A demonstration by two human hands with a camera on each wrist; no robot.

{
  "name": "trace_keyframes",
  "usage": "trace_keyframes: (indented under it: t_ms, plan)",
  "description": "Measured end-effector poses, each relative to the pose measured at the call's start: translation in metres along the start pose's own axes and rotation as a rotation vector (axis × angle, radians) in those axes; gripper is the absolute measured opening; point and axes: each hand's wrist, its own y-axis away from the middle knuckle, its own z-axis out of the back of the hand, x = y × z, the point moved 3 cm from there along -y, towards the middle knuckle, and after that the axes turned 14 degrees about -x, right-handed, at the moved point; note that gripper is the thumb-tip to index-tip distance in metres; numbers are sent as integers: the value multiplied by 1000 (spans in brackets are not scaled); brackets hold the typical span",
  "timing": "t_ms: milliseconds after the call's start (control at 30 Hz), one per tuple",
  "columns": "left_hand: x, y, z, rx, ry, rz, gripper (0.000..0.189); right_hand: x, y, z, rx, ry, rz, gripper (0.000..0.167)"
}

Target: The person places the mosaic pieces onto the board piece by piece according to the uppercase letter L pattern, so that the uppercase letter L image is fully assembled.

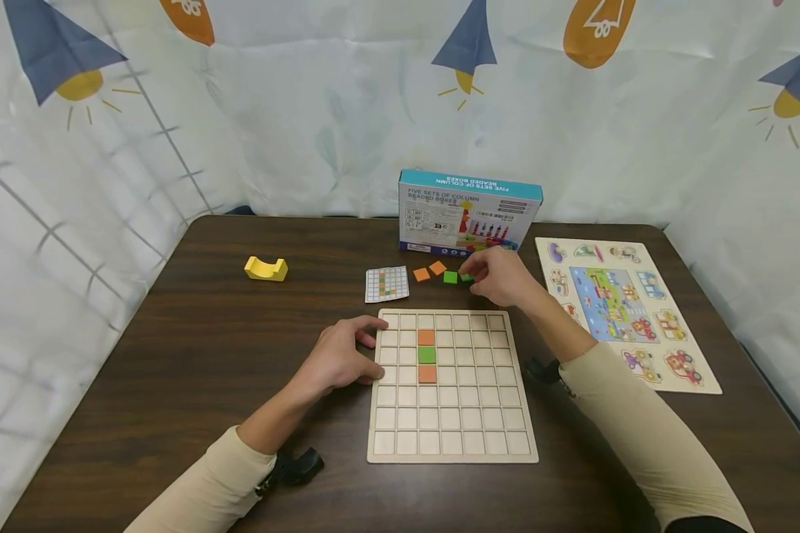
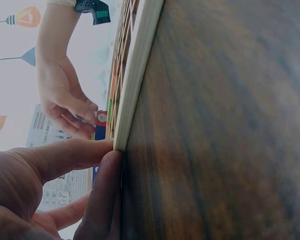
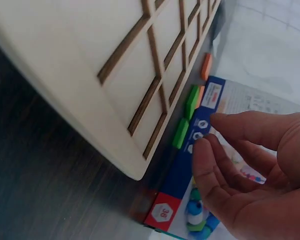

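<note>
My left hand (image 1: 345, 349) rests at the left edge of a wooden grid board (image 1: 470, 443), thumb and fingertips touching its rim. Three tiles sit in one column of the board: an orange tile (image 1: 426, 337), a green tile (image 1: 427, 355) and another orange tile (image 1: 427, 374). Beyond the far edge, my right hand (image 1: 500, 275) hovers by a loose green tile (image 1: 467, 277), partly covered by the fingers. In the right wrist view, a gap shows between thumb and fingers, with nothing held. Beside it lie another green tile (image 1: 450, 277) and two orange tiles (image 1: 421, 275).
A small pattern card (image 1: 387, 284) lies left of the loose tiles. Behind them stands a bead-set box (image 1: 470, 211). To the right is a picture puzzle board (image 1: 696, 379), partly under the right forearm. A yellow curved block (image 1: 266, 269) sits at the back left.
</note>
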Motion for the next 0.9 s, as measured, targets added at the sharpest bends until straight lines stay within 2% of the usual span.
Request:
trace_keyframes:
  t_ms: [400, 900]
  plan:
    - [1, 1, 0, -1, 7, 4, 71, -5, -13, -7, -5, 37, -17, 32]
    - [1, 1, -1, -1, 14, 15, 72, -11, -20, -11, 17, 77, -22, 37]
